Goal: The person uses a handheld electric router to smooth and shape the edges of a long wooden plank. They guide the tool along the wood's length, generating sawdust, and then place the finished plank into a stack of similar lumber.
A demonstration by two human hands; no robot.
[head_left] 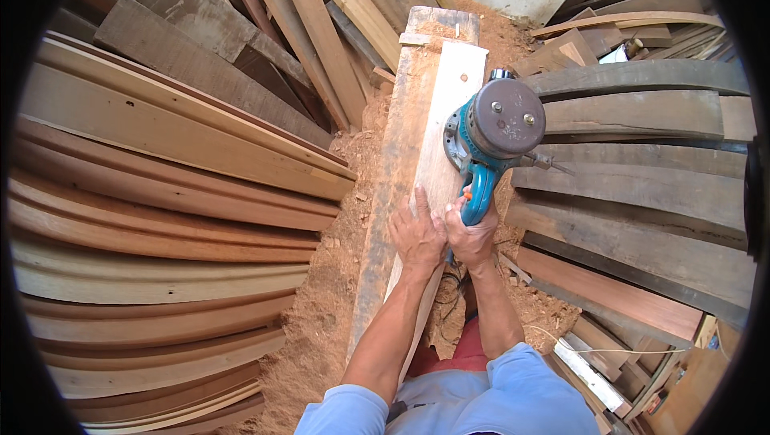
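Workshop floor (317,347), strewn with sawdust; molded planks (172,210) racked along the left, weathered grey boards (634,178) stacked along the right. Worn bench plank (393,138), running lengthwise down the middle, a small wooden block (415,38) across it near the far end. Pale board (437,158), one, long and narrow, lying on the bench plank. Teal router (507,118), one, dark round cap, standing on the pale board's far half and overhanging its right edge; bit hidden, whether it spins cannot be told. Right hand (473,236): fingers closed around the router's rear handle. Left hand (418,234): fingers extended, empty, laid on the pale board just beside the right. Step in hand, as judged: guiding the router along the board's right edge. Next move appears to call for a level base, steady sideways pressure and left fingers kept clear of the cutter.
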